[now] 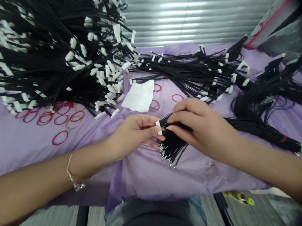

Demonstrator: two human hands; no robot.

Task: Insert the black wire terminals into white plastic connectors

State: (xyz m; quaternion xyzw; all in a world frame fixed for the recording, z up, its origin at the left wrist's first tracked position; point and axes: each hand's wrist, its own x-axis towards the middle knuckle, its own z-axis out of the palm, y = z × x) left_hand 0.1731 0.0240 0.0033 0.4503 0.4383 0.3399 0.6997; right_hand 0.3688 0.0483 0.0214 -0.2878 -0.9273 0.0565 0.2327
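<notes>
My left hand (144, 130) pinches a small white tag (158, 128) at the end of some black cords, thumb against fingers. Close on its right, my right hand (195, 122) is closed around the same black cords (175, 142), fingertips bent over them. Metallic tips (166, 154) on the bundle hang fanned out below the two hands. Past my right wrist the bundle (259, 132) lies across the purple cloth, with a red band round it near its far end. The fingers partly hide the cords between the hands.
A big heap of black cords with white tags (47, 58) fills the left back. More cords (189, 68) lie behind my hands and at the right (267, 89). Red rubber bands (60, 137) and a white paper scrap (139, 96) rest on the purple cloth (155, 181).
</notes>
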